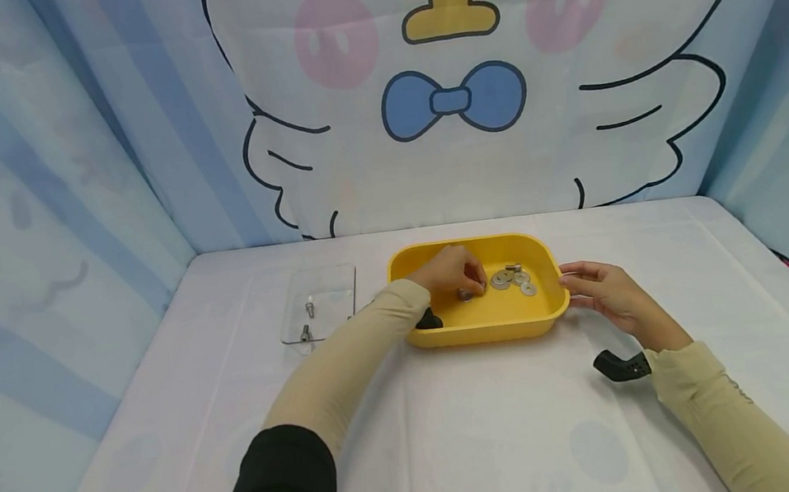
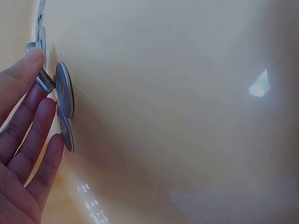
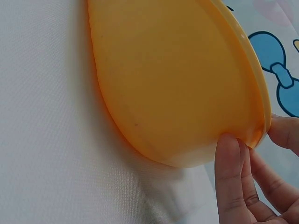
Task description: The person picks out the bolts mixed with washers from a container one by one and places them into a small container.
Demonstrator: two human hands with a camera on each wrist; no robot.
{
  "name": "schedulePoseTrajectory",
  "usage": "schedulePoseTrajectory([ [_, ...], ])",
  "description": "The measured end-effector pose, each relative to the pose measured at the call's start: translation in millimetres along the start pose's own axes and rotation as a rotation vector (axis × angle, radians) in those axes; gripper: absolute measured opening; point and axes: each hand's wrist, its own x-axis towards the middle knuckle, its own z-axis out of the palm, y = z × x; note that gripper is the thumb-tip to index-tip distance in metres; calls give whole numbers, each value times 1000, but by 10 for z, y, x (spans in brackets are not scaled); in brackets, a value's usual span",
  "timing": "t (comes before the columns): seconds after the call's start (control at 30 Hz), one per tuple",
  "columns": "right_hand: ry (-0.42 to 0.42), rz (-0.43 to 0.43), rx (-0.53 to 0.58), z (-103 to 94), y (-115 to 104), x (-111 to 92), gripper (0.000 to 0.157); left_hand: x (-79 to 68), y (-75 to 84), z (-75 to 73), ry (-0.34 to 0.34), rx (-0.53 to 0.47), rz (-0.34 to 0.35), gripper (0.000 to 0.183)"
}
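My left hand (image 1: 451, 268) reaches into a yellow tray (image 1: 484, 334). In the left wrist view its thumb and index finger pinch a short threaded bolt (image 2: 45, 82), while the other fingertips are right at two flat metal washers (image 2: 64, 91). Several washers (image 1: 528, 289) lie on the tray floor to the right of this hand, with another bolt (image 1: 513, 268) among them. My right hand (image 1: 607, 297) holds the tray's right end, fingers on both sides of the rim (image 3: 261, 93).
Left of the tray, a clear plastic box (image 1: 330, 279) partly behind my left forearm has small bolts (image 1: 310, 309) in it. A white cloth (image 1: 493, 424) covers the table. Printed curtains (image 1: 462, 162) stand at the back and sides. A black strap end (image 1: 621, 366) sticks out at my right wrist.
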Motion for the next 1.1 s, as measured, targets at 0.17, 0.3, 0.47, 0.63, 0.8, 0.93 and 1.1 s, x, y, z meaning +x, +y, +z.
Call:
schedulePoseTrajectory([
  [0.17, -2, -3, 7, -5, 5, -1, 54, 9, -8, 11, 14, -1, 13, 13],
  [0.3, -4, -4, 11, -7, 12, 2, 52, 8, -10, 15, 25, 3, 24, 13],
  [0.47, -2, -1, -15, -4, 15, 2, 61, 15, -11, 19, 36, -12, 10, 12],
  [0.63, 4, 2, -21, 2, 7, -3, 62, 20, -15, 22, 48, -13, 8, 12],
  [0.8, -1, 2, -25, 2, 10, -2, 65, 25, -23, 29, 24, -16, 18, 10],
  [0.93, 5, 7, -37, 1, 16, 4, 65, 35, -30, 29, -9, -3, 28, 10],
  [1.1, 5, 0, -34, -5, 19, 4, 62, 43, -42, 19, -22, 4, 22, 11],
])
